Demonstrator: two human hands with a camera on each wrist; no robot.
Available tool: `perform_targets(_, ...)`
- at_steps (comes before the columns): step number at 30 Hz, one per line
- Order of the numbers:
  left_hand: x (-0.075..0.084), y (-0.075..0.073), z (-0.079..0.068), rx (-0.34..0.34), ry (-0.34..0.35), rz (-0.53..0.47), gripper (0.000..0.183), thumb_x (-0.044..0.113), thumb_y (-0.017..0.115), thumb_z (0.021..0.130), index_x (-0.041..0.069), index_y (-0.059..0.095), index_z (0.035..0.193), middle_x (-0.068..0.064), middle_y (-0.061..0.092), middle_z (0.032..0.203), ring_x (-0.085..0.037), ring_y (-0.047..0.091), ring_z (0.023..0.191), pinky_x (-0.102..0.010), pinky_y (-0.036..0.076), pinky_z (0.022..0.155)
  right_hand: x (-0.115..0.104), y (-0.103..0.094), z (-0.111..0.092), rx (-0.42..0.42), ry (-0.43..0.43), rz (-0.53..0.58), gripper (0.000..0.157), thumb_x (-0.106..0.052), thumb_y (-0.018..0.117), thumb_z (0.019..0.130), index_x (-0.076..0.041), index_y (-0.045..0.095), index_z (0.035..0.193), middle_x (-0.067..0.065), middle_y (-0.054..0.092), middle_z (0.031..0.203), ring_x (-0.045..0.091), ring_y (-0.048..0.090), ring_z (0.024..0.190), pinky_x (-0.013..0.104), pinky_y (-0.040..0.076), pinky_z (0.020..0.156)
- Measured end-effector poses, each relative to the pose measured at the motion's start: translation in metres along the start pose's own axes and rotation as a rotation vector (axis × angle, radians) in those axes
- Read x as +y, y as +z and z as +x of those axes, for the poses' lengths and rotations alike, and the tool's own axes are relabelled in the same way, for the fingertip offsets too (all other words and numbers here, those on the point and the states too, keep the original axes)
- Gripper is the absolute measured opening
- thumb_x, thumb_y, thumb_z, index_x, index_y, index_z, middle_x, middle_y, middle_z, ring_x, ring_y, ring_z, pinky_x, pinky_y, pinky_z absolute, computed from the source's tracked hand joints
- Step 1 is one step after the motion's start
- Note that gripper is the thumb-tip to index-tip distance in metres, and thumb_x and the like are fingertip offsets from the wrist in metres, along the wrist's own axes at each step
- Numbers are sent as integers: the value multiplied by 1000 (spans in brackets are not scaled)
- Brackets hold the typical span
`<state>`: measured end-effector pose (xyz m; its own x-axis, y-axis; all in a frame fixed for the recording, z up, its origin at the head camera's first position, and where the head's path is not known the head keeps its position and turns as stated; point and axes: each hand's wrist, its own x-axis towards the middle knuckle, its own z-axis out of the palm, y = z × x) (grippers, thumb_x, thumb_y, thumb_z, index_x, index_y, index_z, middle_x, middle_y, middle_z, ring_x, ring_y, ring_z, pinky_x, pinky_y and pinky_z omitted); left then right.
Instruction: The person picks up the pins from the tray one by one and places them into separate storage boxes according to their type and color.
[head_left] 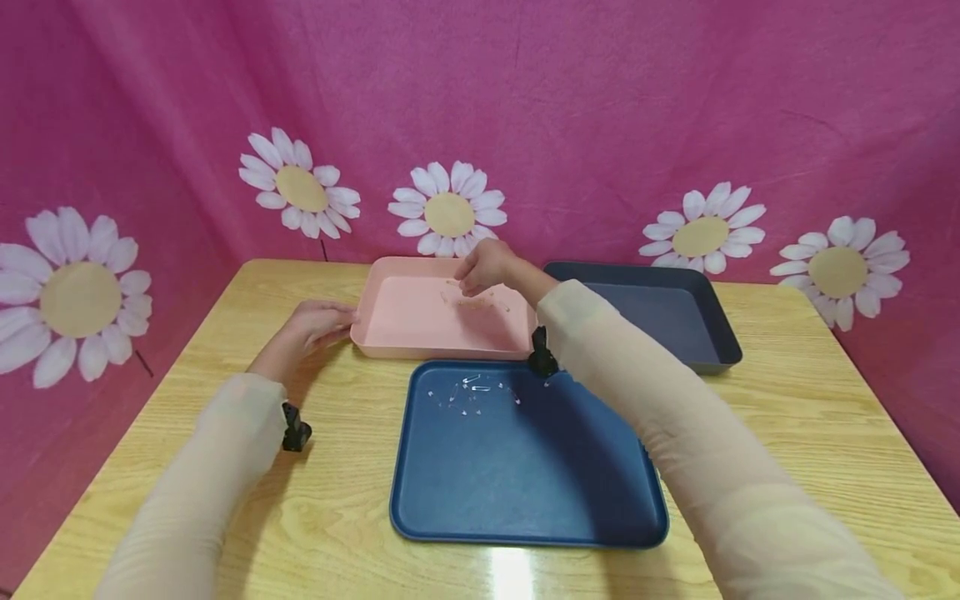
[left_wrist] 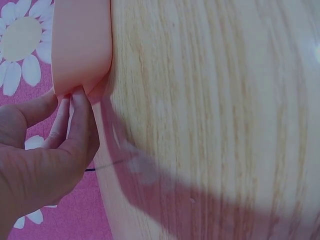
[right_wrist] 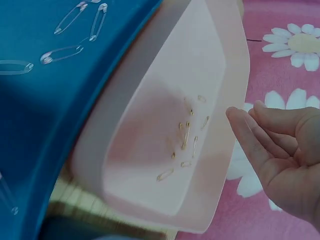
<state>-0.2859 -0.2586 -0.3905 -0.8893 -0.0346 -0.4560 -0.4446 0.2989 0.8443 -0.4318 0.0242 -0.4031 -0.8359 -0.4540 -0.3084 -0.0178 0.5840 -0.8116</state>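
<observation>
At the left end of the pink tray (head_left: 397, 321), my left hand (head_left: 318, 321) holds the edge. In the left wrist view its thumb is at the rim and its fingertips meet the end wall. My right hand (head_left: 487, 265) is raised over the right half of that tray, thumb and fingertips near each other, nothing visible between them. Below it lie several small gold safety pins (right_wrist: 186, 134) on the tray's floor. Several silver safety pins (head_left: 480, 388) are scattered over the upper left part of the blue tray (head_left: 517, 475).
A dark grey tray (head_left: 720, 333) stands at the back right, partly behind my right sleeve (head_left: 660, 400). All three trays are on a wooden table (head_left: 337, 467). Behind it hangs a magenta cloth (head_left: 570, 125) with white daisies.
</observation>
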Motion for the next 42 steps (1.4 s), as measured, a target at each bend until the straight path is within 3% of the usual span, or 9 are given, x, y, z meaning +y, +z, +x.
perform_targets(3,2,1,-1,-6,9,-3,51,13,56,96,-8,41,140,0,59,104,5,56,76,-17,53,91,-9,-3,-34,22,-1,-24,15,3,72,78,-2,75,92,13,75,79,18,73,70,29,61,70)
perform_targets(8,1,5,1,3,39,38,48,11,53,97,-9,42,139,-13,55,124,5,54,77,-15,53,88,-36,-7,-112,65,24,-74,27,4,63,87,13,64,113,25,71,100,16,72,74,36,59,84)
perform_targets(14,1,7,0,52,43,89,46,13,51,97,-9,45,138,-22,50,138,-6,57,96,-30,49,103,-15,-26,-144,100,-14,-125,28,-5,65,89,10,66,113,21,73,97,10,70,72,36,59,82)
perform_targets(18,0,5,-1,2,68,102,47,13,48,98,-10,42,139,-26,44,144,-10,58,102,-35,44,109,2,-40,-162,145,-37,-133,29,-8,65,89,10,66,112,20,74,93,14,72,73,39,59,81)
perform_targets(27,-6,-5,4,-50,104,132,51,19,47,99,-10,39,141,-24,49,140,-3,58,93,-29,50,101,41,-74,-214,212,19,-172,35,-20,61,94,6,64,118,21,71,106,17,71,85,37,59,83)
perform_targets(30,-11,-10,6,-50,107,113,53,20,49,98,-10,39,141,-14,61,122,3,60,83,-20,54,89,56,-85,-232,255,57,-172,38,-23,60,95,5,62,120,23,69,111,17,71,86,36,59,84)
perform_targets(34,-9,-11,-6,-58,132,111,55,21,53,97,-12,39,139,-6,63,109,3,60,81,-21,56,87,81,-102,-254,338,97,-164,42,-25,59,96,7,59,124,25,66,117,7,69,81,30,59,80)
perform_targets(37,-3,-8,-20,-47,150,169,57,23,52,98,-13,38,139,-17,59,124,0,58,87,-29,53,96,103,-116,-271,427,130,-149,45,-26,60,95,8,57,125,16,72,106,-5,63,73,22,58,73)
perform_targets(42,5,-2,-36,-28,155,239,56,27,46,100,-10,37,142,-27,44,141,-12,58,104,-36,47,106,143,-135,-297,583,201,-63,50,-26,60,95,10,54,128,-22,62,75,-14,54,66,12,53,64)
